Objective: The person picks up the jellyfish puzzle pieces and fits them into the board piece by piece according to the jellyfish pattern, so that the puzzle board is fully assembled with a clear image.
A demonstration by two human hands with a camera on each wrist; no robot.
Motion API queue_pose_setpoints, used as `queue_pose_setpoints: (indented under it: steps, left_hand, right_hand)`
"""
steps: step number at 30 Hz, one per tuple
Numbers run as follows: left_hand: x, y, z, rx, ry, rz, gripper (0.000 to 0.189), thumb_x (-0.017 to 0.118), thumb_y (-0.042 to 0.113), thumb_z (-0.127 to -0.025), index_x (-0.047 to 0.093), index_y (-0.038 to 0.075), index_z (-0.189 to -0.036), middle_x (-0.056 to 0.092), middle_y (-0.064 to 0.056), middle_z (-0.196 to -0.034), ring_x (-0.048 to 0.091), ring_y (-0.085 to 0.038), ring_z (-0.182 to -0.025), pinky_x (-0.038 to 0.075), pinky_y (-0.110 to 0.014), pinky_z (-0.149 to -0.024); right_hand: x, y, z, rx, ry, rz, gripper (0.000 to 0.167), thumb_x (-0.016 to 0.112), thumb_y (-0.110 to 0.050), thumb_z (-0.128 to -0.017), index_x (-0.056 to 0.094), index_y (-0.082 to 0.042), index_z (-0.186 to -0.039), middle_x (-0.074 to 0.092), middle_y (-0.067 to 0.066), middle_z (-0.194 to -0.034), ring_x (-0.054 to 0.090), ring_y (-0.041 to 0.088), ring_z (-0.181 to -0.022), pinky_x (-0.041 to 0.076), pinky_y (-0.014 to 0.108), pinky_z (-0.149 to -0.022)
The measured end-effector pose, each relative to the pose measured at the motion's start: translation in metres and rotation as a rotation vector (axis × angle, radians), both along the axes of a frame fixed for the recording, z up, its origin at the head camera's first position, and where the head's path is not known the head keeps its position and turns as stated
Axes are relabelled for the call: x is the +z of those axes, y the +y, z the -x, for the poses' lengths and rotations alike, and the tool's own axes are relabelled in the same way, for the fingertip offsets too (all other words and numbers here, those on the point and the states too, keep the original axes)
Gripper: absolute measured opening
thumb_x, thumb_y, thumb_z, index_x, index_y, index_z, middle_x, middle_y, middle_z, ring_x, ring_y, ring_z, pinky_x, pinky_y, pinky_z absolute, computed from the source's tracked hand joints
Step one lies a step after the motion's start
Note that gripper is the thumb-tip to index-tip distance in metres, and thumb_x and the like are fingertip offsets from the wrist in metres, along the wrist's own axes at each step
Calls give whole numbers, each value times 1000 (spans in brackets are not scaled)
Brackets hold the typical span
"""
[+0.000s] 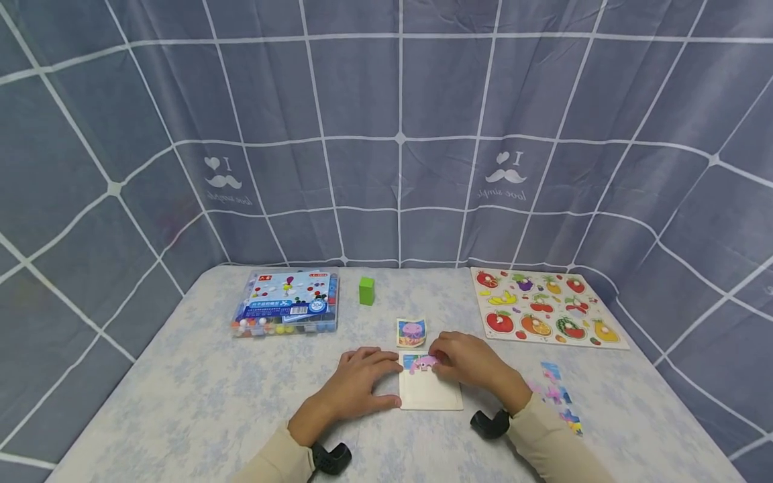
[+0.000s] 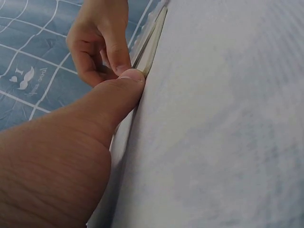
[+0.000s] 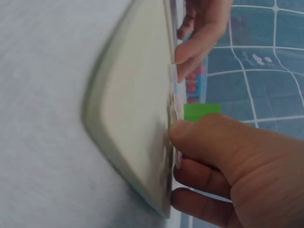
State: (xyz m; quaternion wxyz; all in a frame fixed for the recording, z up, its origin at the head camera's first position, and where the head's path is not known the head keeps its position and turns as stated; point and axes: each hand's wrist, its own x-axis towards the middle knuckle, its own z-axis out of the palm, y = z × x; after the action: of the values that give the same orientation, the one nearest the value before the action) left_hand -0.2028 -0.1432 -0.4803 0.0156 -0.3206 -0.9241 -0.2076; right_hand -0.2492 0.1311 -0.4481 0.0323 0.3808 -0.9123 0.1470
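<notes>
A pale jigsaw tray point(image 1: 430, 396) lies flat on the table, with pink and blue puzzle pieces point(image 1: 424, 363) along its far edge and bare wood nearer the front. My left hand point(image 1: 359, 384) rests at the tray's left side, fingertips and thumb touching its edge. At the tray's far right corner, my right hand point(image 1: 468, 360) pinches a puzzle piece point(image 3: 178, 160) between thumb and fingers; the hand hides most of that piece. Just beyond the tray sits a small picture card point(image 1: 412, 332) with a pink figure. Several loose pieces point(image 1: 553, 394) lie right of my right forearm, which partly covers them.
At the back left stands a clear plastic box point(image 1: 284, 327) of coloured beads with a printed sheet. A green block point(image 1: 366, 291) stands upright near it. The fruit puzzle board point(image 1: 543, 308) lies at the back right. A blue checked curtain point(image 1: 362, 174) hangs behind the table.
</notes>
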Motion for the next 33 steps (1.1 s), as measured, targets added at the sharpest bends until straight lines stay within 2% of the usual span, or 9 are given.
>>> queue_pose_setpoints:
  steps: [8, 19, 24, 33]
  left_hand:
    - [2, 2, 0, 6, -8, 12, 54, 67, 58, -92, 64, 27, -136, 53, 5, -147, 42, -28, -136, 30, -63, -102]
    - [1, 1, -1, 9, -20, 10, 53, 67, 58, -92, 63, 28, -135, 52, 5, -147, 42, -28, -136, 29, -63, -103]
    - [1, 1, -1, 10, -10, 2, 52, 67, 57, -92, 64, 27, -135, 52, 5, -147, 42, -28, -135, 30, -63, -102]
    - [2, 1, -2, 9, -11, -2, 53, 68, 57, -91, 64, 27, -135, 53, 5, -146, 43, -28, -135, 30, -63, -101]
  right_hand:
    - [-2, -3, -1, -39, -18, 16, 18, 82, -18, -86, 76, -12, -102, 60, -9, -86, 49, 8, -75, 48, 27, -68]
    - [-4, -5, -1, -39, -50, 46, 19, 80, -16, -87, 76, -11, -105, 59, -8, -85, 49, 9, -76, 47, 27, -67]
    - [-4, -5, -1, -33, -66, 51, 23, 79, -14, -87, 77, -13, -110, 61, -8, -88, 50, 10, -77, 46, 27, -67]
    - [-6, -4, 0, -10, -76, 61, 20, 79, -14, -89, 79, -14, -109, 64, -8, -94, 52, 11, -81, 47, 30, -73]
